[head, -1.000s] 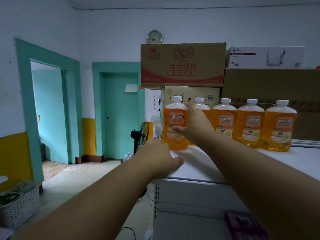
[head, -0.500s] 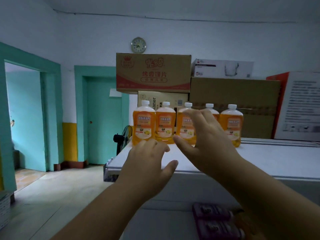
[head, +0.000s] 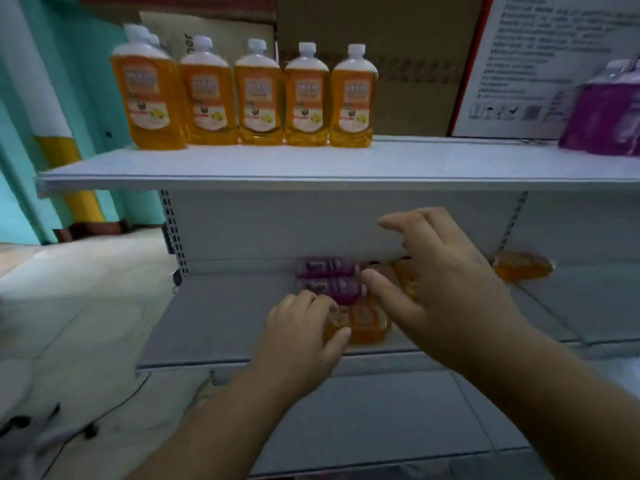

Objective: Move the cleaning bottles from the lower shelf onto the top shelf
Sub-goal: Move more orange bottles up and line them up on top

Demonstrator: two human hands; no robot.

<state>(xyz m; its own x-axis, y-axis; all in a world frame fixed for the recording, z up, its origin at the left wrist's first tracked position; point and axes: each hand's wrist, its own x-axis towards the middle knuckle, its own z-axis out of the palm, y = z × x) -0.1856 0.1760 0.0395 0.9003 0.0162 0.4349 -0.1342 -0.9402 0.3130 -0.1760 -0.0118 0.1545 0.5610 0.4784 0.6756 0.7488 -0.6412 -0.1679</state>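
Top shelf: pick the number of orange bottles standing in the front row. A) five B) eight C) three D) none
A: five orange bottles stand upright side by side on the top shelf, and a further cap shows behind the leftmost one.

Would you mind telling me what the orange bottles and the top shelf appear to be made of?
The orange bottles look like clear glossy plastic: amber liquid shows through, capped in white. The top shelf seems to be painted metal, matte pale grey, with slotted uprights below; blur leaves this uncertain.
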